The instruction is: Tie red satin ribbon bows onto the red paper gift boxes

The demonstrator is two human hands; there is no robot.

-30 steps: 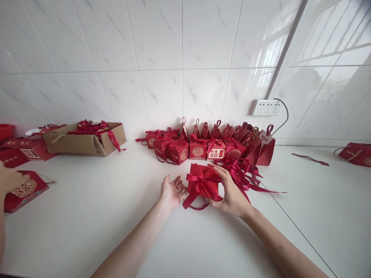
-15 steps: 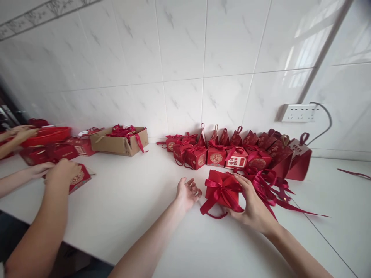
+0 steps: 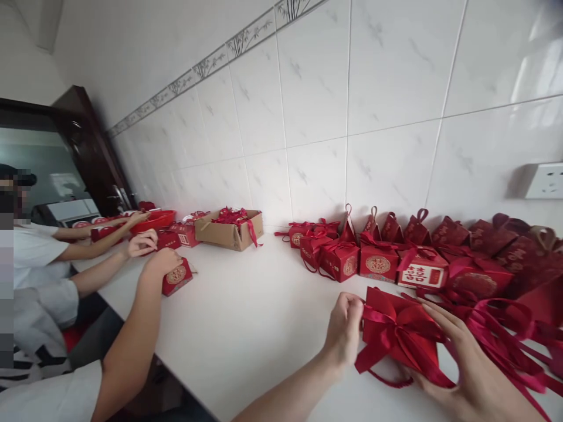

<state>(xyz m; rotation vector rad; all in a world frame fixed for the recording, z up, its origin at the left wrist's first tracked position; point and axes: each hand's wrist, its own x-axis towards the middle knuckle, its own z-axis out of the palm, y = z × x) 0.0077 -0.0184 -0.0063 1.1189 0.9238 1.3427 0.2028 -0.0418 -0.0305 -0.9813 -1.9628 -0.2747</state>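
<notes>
A red gift box (image 3: 382, 335) with a dark red satin ribbon bow (image 3: 398, 329) on top sits low in front of me. My right hand (image 3: 457, 351) wraps its right side, thumb near the lower edge and fingers along the upper edge. At the box's left edge, my left hand (image 3: 345, 328) is closed, its fingertips pinching the end of the bow's ribbon. A twisted red cord handle (image 3: 389, 380) hangs out below the box. Loose ribbons (image 3: 505, 334) lie in a heap to the right of my right hand.
Finished-looking red boxes (image 3: 378, 262) stand in rows against the tiled wall. A cardboard box (image 3: 224, 233) of ribbons stands further left, near a red basin (image 3: 153, 221). Co-workers sit at left; one person's hands (image 3: 160, 264) handle another red box (image 3: 177, 276). A socket strip (image 3: 545, 180) is at right.
My left hand, open beside the box before, has closed at its left edge on the ribbon. My right hand keeps its hold. The view has swung left, showing more co-workers and a doorway.
</notes>
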